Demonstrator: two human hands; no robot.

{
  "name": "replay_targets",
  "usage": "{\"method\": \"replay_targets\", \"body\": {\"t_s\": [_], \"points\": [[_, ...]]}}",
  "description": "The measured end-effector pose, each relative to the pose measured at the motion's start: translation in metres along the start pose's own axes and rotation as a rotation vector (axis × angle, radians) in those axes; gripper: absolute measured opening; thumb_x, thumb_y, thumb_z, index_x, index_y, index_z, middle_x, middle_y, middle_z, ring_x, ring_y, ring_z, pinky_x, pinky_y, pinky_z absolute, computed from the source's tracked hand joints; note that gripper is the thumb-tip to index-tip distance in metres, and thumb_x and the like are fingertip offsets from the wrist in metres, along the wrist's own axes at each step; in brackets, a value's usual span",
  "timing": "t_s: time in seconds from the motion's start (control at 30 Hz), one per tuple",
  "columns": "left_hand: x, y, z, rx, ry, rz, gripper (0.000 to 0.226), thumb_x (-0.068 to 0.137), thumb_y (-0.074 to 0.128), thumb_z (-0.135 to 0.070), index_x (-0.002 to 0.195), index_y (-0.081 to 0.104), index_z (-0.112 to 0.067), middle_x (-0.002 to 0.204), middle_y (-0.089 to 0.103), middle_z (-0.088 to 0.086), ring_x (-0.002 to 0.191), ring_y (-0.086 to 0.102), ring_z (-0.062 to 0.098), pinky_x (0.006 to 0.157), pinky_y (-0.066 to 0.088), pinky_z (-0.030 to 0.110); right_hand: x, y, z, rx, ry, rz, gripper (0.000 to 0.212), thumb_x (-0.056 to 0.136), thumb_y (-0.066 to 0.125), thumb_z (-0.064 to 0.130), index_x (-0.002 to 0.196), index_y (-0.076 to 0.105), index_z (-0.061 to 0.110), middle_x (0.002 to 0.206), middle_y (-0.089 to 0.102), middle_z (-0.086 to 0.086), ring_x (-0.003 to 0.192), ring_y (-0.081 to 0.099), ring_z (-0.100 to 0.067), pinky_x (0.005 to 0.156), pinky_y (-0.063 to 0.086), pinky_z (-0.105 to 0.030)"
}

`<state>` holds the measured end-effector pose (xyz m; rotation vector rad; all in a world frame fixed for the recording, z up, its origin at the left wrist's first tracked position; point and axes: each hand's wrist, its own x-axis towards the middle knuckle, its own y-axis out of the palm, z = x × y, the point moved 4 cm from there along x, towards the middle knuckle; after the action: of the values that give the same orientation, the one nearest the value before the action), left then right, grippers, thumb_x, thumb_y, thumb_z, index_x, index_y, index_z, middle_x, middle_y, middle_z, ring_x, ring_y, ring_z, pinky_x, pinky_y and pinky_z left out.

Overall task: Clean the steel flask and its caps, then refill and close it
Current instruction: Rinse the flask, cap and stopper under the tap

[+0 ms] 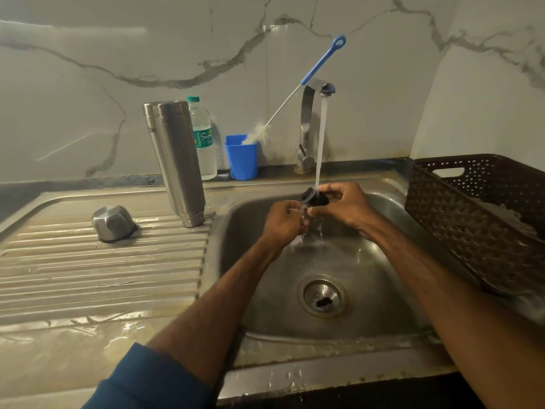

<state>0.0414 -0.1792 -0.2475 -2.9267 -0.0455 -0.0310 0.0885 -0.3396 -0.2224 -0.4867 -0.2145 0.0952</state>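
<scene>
The tall steel flask (177, 160) stands upside down on the draining board, at the sink's left rim. Its steel outer cap (113, 223) lies mouth down further left on the ribbed board. Over the sink bowl (265, 290) my right hand (343, 203) grips the black inner cap (315, 197) under the running water from the tap (309, 125). My left hand (284, 221) is just below and left of it, fingers curled against the cap's lower edge. Part of the cap is hidden by my fingers.
A blue cup (241, 157) holding a bottle brush (298, 93) with a blue handle stands behind the sink, beside a clear plastic water bottle (203, 137). A brown perforated basket (472, 214) sits at the right of the sink. The board is wet.
</scene>
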Motion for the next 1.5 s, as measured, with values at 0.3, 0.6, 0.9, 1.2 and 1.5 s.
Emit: {"method": "replay_targets", "body": {"t_s": [0.3, 0.6, 0.9, 1.2, 1.5], "points": [[-0.001, -0.005, -0.003, 0.080, 0.094, -0.106, 0.015, 0.105, 0.059, -0.018, 0.107, 0.073, -0.015, 0.097, 0.075, 0.001, 0.083, 0.074, 0.010, 0.069, 0.059, 0.021, -0.008, 0.010, 0.002, 0.043, 0.018, 0.090, 0.048, 0.072, 0.088, 0.002, 0.116, 0.069, 0.006, 0.114, 0.071, -0.005, 0.109, 0.064, -0.022, 0.081, 0.051, -0.024], [-0.006, -0.001, -0.005, 0.188, 0.072, -0.080, 0.015, 0.104, 0.057, -0.011, 0.102, 0.067, -0.022, 0.097, 0.066, -0.004, 0.090, 0.068, 0.014, 0.081, 0.061, 0.030, -0.010, 0.013, -0.009, 0.026, 0.138, 0.189, 0.042, 0.076, 0.086, 0.006, 0.115, 0.068, 0.010, 0.103, 0.074, -0.005, 0.088, 0.073, -0.018, 0.067, 0.056, -0.023], [0.000, 0.000, -0.005, 0.266, 0.167, -0.052, 0.029, 0.103, 0.057, -0.016, 0.131, 0.064, -0.015, 0.127, 0.066, -0.003, 0.112, 0.060, 0.008, 0.079, 0.045, 0.012, -0.009, 0.013, -0.020, 0.434, 0.370, 0.210, 0.037, 0.079, 0.082, -0.002, 0.114, 0.070, -0.004, 0.110, 0.075, -0.021, 0.098, 0.076, -0.033, 0.091, 0.061, -0.049], [-0.005, 0.002, -0.011, 0.277, 0.162, -0.019, 0.018, 0.107, 0.049, -0.016, 0.100, 0.062, -0.026, 0.108, 0.069, 0.007, 0.102, 0.066, 0.022, 0.093, 0.056, 0.040, -0.006, 0.009, -0.016, 0.391, 0.296, 0.121, 0.049, 0.074, 0.085, -0.004, 0.120, 0.069, 0.002, 0.112, 0.075, -0.015, 0.097, 0.077, -0.029, 0.086, 0.064, -0.045], [-0.004, 0.001, -0.008, 0.256, 0.105, -0.004, 0.020, 0.106, 0.050, -0.015, 0.119, 0.065, -0.016, 0.109, 0.069, 0.001, 0.101, 0.066, 0.016, 0.093, 0.058, 0.038, -0.004, 0.005, -0.014, 0.380, 0.253, 0.061, 0.056, 0.073, 0.087, -0.002, 0.124, 0.066, 0.003, 0.116, 0.073, -0.015, 0.097, 0.076, -0.029, 0.084, 0.064, -0.045]]}}
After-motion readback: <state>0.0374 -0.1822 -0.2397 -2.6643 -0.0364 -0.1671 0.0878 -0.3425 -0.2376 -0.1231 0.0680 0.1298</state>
